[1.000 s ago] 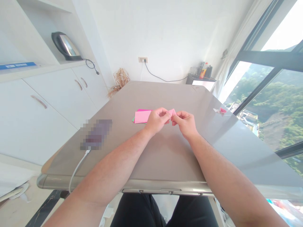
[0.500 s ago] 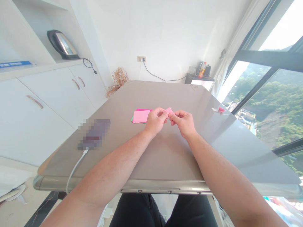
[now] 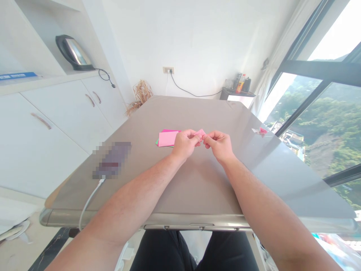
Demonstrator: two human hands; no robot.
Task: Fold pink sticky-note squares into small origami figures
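Observation:
Between my two hands is a small piece of folded pink paper [image 3: 200, 132], its pointed tip showing above the fingers. My left hand [image 3: 186, 142] pinches its left side with thumb and fingers. On the right side, my right hand [image 3: 217, 143] grips it between thumb and forefinger. Fingers cover most of the paper, so its lower folds are hidden. Just left of my left hand lies a small stack of coloured paper [image 3: 167, 139], light pink on top, with magenta and green edges showing beneath.
A blurred-out dark device [image 3: 113, 160] with a white cable [image 3: 90, 195] lies on the table [image 3: 194, 180] at left. Red and clear scraps [image 3: 262, 131] lie near the right edge. A kettle [image 3: 75, 52] stands on the left shelf, bottles [image 3: 240, 83] at the back right.
My hands have shifted only slightly around the pink paper, and less of its tip now shows. The stack and everything else on the table stay put.

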